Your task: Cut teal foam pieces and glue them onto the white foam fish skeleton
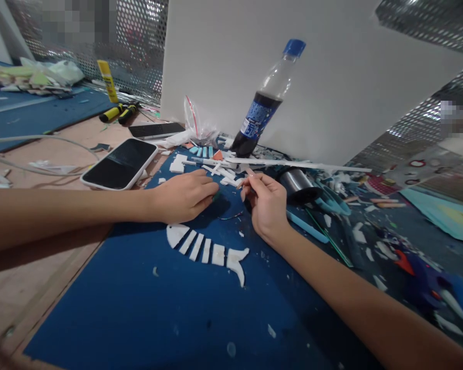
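Note:
A white fish shape, cut into several separate segments, lies on the blue mat just in front of my hands. My left hand is closed above the fish's head, its fingers curled down; a greenish bit shows at the fingertips, too small to name. To the right, my right hand makes a pinch with thumb and index finger beside the pile of white scraps. What it pinches, if anything, cannot be made out. A short dark thread-like strip lies between the hands.
Behind the scraps a half-full soda bottle stands before a white board. A phone lies at left. A wire spool, blue scissors and a blurred glue gun are on the right.

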The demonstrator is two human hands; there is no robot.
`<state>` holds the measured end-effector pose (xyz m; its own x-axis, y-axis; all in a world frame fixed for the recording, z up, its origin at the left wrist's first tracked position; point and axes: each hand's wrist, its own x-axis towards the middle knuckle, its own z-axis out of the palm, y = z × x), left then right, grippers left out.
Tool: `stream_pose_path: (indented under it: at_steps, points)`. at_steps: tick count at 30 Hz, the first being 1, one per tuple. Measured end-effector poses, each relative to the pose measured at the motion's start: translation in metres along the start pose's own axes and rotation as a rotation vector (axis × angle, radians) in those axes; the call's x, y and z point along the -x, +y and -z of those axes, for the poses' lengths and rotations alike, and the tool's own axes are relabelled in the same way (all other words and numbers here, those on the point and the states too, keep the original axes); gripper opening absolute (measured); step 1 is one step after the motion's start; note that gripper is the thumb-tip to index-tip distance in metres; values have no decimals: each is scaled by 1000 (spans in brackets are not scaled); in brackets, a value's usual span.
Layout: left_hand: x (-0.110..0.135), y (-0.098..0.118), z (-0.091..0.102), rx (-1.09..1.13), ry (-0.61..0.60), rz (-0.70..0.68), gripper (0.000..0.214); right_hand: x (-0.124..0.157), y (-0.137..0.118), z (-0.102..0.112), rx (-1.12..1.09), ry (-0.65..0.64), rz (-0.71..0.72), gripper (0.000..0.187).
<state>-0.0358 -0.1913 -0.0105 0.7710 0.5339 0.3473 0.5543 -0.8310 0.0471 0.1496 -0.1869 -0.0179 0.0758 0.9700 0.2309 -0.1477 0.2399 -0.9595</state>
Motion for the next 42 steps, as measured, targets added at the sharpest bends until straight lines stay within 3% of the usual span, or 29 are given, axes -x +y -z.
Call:
stream_pose_path:
  at_steps: [10,15,19,22,25,34,36,38,42]
  points:
    - [-2,1,1,-22,-113,-1,20,-1,-1,-1,-9,31,-44,24]
    - [-2,1,4,-129,-8,-37,27,-2,0,-1,-49,55,-58,24]
    - [-18,-4,-1,-269,26,-87,25,-3,1,0,-74,57,-60,24]
    - [-35,-7,-8,-334,-39,-218,23,-3,1,0,-82,60,-46,25]
    - [-46,-7,-12,-327,-92,-251,24,-3,1,1,-84,64,-42,26]
    - [-51,-4,-1,-212,-184,-366,19,-2,3,2,-72,53,-16,26]
    - [-48,-6,3,-49,-164,-283,17,-1,3,3,-60,43,9,27]
    - [-40,-7,7,184,-93,-88,18,1,2,3,-25,27,46,27]
    - [-16,-4,9,822,207,383,28,5,-2,2,76,-35,134,28]
